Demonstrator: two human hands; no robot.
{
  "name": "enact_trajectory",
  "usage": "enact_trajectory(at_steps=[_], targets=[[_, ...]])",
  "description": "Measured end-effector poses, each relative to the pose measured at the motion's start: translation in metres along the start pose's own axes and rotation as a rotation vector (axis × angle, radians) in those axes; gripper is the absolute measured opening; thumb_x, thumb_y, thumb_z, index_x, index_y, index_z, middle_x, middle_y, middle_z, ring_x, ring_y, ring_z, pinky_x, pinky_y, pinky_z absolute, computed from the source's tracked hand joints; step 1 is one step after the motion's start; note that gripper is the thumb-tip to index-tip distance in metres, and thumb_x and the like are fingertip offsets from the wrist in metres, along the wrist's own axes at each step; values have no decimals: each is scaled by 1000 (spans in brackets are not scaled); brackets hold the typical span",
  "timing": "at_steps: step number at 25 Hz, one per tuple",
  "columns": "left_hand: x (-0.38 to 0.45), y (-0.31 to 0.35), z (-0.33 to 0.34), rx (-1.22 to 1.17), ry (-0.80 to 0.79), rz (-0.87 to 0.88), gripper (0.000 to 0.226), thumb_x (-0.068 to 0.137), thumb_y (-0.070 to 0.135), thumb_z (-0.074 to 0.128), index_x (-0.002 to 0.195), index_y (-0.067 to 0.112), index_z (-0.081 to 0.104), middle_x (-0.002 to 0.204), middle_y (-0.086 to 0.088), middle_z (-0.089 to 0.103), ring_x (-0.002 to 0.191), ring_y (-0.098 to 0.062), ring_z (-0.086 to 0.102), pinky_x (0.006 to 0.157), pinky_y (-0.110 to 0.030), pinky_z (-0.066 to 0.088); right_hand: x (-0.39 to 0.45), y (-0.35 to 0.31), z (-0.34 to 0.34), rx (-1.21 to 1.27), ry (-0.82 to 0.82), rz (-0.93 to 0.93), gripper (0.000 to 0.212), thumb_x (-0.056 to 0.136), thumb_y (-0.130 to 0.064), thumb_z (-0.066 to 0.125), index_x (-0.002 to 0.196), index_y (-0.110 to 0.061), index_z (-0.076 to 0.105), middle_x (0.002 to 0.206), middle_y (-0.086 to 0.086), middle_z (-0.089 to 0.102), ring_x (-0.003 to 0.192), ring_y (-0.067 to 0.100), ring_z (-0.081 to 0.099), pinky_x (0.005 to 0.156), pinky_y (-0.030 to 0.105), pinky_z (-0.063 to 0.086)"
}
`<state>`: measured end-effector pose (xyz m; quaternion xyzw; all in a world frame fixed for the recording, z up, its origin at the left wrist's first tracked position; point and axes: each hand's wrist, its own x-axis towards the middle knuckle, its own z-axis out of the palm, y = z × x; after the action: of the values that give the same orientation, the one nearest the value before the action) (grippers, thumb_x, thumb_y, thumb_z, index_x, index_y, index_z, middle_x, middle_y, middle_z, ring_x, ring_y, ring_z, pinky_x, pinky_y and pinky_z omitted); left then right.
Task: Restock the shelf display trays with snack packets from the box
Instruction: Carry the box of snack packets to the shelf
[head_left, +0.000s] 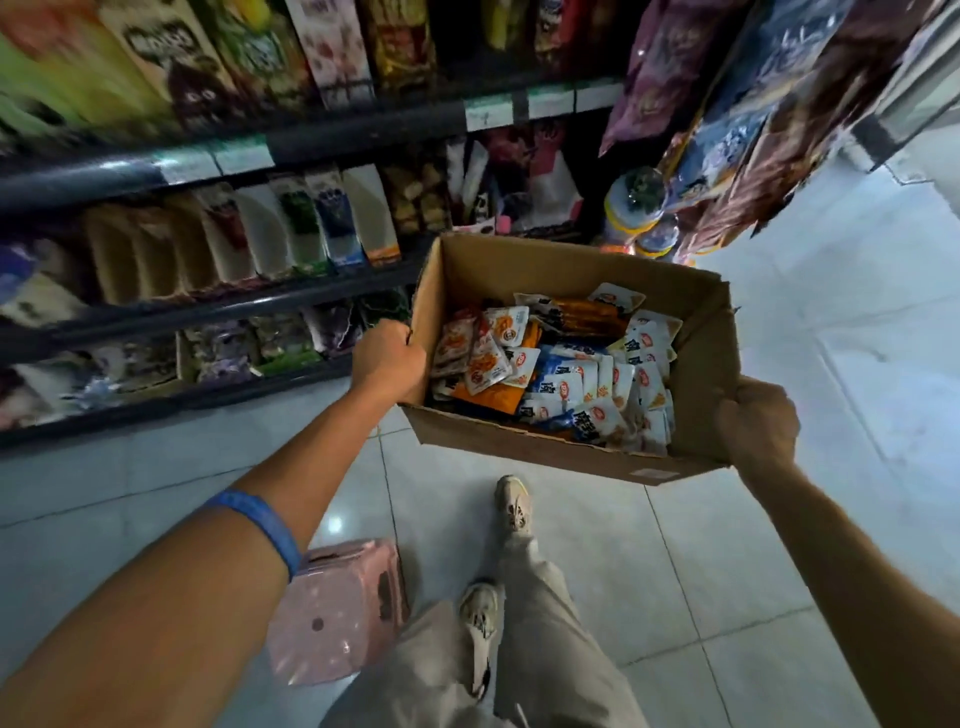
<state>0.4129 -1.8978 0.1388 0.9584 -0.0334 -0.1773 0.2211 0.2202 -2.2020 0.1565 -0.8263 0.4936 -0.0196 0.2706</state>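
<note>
- Left hand (388, 358): fingers curled over the left wall of the open brown cardboard box (561, 457).
- Right hand (757, 422): fist clamped on the box's right wall.
- Box: held above the pale tiled floor (831, 364), beside dark shelves (218, 306).
- Contents: small white, orange and blue snack packets (561, 364), heaped.

A pink plastic stool (337, 610) stands on the pale tiled floor (727, 545), low at the left of the person's legs. Beige trousers (545, 649) and two light sneakers (514, 504) show below. Clear plastic jars with yellow lids (634, 208) sit beside hanging snack bags (737, 119).
</note>
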Motion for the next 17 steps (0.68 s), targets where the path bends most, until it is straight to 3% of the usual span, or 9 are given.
enact_trajectory(at_steps=[4, 8, 14, 17], targets=[[32, -11, -20, 15, 7, -102, 30, 82, -4, 48, 57, 9, 37, 57, -8, 38, 61, -27, 43, 51, -34, 28, 29, -42, 35, 0, -129, -76, 24, 77, -13, 41, 82, -6, 63, 77, 20, 61, 73, 40, 53, 65, 36, 42], [49, -44, -38, 35, 62, -236, 32, 84, -5, 47, 58, 11, 38, 58, -6, 37, 57, -23, 40, 47, -30, 22, 40, -89, 70, -19, -225, -137, 43, 59, -20, 33, 83, -5, 65, 77, 21, 61, 72, 41, 53, 64, 36, 42], [62, -109, -65, 23, 100, -304, 34, 83, -2, 51, 56, 12, 35, 55, -7, 35, 54, -23, 40, 48, -33, 24, 22, -143, 112, -35, -297, -188, 48, 57, -21, 34, 88, -5, 66, 86, 29, 65, 81, 47, 57, 65, 36, 40], [70, -149, -75, 20, 88, -307, 35, 85, 0, 52, 56, 12, 36, 56, -6, 38, 55, -21, 41, 47, -32, 25, 3, -168, 139, -30, -305, -177, 43, 67, -23, 38, 91, -2, 68, 92, 31, 65, 87, 48, 58, 66, 36, 38]])
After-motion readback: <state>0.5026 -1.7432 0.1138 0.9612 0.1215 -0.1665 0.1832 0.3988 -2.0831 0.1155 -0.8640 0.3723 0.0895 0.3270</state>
